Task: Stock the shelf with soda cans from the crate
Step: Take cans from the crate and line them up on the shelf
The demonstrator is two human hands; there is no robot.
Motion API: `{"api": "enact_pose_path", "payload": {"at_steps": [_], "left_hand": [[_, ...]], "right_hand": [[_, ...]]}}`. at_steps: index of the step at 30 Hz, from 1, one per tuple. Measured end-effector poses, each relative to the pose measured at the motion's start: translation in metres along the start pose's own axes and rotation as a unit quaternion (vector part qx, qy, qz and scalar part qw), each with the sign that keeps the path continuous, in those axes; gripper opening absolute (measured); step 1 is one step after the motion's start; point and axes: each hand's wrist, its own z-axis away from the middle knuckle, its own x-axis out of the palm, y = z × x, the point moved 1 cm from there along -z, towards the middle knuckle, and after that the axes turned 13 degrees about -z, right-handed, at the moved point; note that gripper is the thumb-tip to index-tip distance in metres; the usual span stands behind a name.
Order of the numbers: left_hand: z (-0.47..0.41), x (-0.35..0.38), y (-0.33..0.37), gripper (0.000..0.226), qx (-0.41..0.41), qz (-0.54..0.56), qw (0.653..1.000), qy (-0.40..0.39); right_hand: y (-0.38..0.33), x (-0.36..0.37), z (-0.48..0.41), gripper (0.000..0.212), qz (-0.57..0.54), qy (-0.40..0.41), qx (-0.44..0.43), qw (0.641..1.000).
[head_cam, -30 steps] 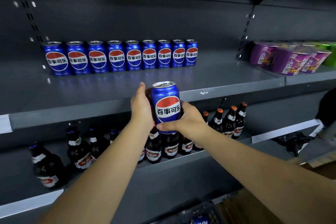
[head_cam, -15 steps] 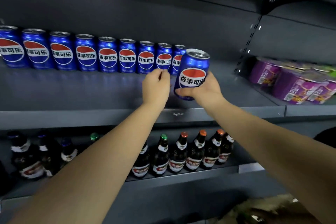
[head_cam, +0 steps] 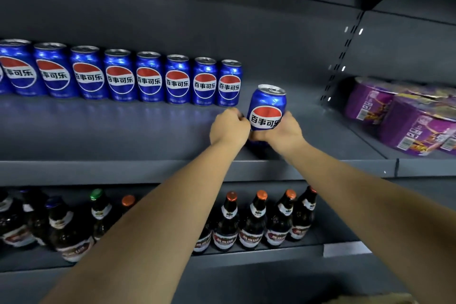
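The right hand [head_cam: 283,131] grasps the tilted soda can [head_cam: 267,108] low down, over the shelf [head_cam: 123,131], at 4 o'clock from the row of cans [head_cam: 118,74]. The left hand [head_cam: 229,128] is clenched at the can's 9 o'clock, holding nothing

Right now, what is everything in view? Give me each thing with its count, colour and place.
Row of blue aluminium soda cans: eight in view, blue with a red-and-white logo, back of the upper shelf.
Held blue soda can: one, tilted, right of the row.
Dark glass bottles: about ten, mixed caps, lower shelf, some behind the arms.
Purple packs: several, blurred, bay at right.
Dark grey metal shelf: two levels.
Right hand: grips the held can.
Left hand: fingers curled, beside that can.
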Motion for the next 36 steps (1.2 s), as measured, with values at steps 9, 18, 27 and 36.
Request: {"api": "enact_pose_path", "payload": {"at_steps": [9, 18, 27, 36], "left_hand": [[-0.024, 0.019, 0.0, 0.023, 0.014, -0.146, 0.989, 0.016], [-0.05, 0.039, -0.006, 0.032, 0.052, -0.277, 0.959, 0.02], [-0.054, 0.042, -0.006, 0.033, 0.046, -0.318, 0.946, 0.03], [-0.055, 0.041, -0.007, 0.029, 0.049, -0.322, 0.945, 0.026]], "right_hand": [[0.003, -0.01, -0.02, 0.074, 0.008, -0.008, -0.014, 1.0], [0.008, -0.001, -0.069, 0.081, -0.028, 0.007, -0.022, 0.999], [0.016, 0.015, -0.11, 0.068, -0.046, 0.02, -0.023, 0.998], [0.026, 0.035, -0.129, 0.083, 0.171, 0.017, -0.044, 0.984]]}}
